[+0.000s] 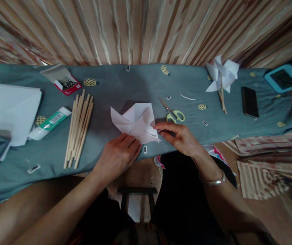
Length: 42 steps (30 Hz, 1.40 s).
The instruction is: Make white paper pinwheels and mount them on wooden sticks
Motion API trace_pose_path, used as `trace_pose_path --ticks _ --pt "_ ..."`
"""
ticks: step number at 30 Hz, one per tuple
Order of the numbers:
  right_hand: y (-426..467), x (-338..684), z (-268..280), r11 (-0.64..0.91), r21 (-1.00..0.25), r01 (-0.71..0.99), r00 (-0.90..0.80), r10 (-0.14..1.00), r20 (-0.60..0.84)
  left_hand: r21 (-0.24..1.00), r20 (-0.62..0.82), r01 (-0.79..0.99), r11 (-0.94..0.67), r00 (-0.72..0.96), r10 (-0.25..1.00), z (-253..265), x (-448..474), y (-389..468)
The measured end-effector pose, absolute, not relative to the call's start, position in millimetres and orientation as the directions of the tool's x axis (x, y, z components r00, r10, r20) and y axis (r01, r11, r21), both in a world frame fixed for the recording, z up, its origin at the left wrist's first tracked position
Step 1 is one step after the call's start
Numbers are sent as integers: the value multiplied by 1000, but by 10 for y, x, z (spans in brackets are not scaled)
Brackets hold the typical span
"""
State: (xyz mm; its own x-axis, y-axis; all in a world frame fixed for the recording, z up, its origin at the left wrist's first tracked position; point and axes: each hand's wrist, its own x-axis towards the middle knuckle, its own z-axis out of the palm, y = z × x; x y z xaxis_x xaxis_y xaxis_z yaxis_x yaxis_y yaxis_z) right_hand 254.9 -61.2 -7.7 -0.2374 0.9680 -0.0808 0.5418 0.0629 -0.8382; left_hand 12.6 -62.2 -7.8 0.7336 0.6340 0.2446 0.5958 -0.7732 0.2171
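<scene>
Striped curtain (135, 32) behind, cloth-covered counter (120, 80) below, and mid-counter it's folded white paper (142, 122)! Left grip (119, 153) holds its near edge; right grip (180, 136) narrow at its right edge, pinching or not, can't tell.

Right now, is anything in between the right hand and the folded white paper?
No, nothing that I can see. The right hand has its fingertips up at the right edge of the folded white paper. The scissors lie close by, but beyond that hand, not in between.
</scene>
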Motion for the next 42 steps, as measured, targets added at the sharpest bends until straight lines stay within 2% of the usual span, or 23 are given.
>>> trace_pose_path --ticks 4,10,16,22,31,35,42 --pt "-597 2541 -57 135 -860 492 -378 923 -72 213 257 597 -774 730 634 -96 118 -627" --pt "-653 2472 -30 191 -867 460 -396 918 -8 253 221 581 -773 744 631 -83 67 -670" --pt "-754 2326 -35 237 -848 473 -452 892 -3 286 222 567 -772 745 629 -80 21 -702" --pt "-735 2274 -61 51 -856 515 -298 947 -123 327 186 561 -761 751 634 -112 19 -693" --pt "-680 2198 -102 -38 -889 455 -185 973 -136 351 195 567 -745 735 650 -114 33 -684" --pt "-666 2148 -97 -32 -888 459 -167 979 -121 371 200 566 -737 726 658 -110 43 -683" --pt "-655 2064 -152 21 -895 445 -74 997 -14 349 250 560 -752 717 650 -101 50 -696"
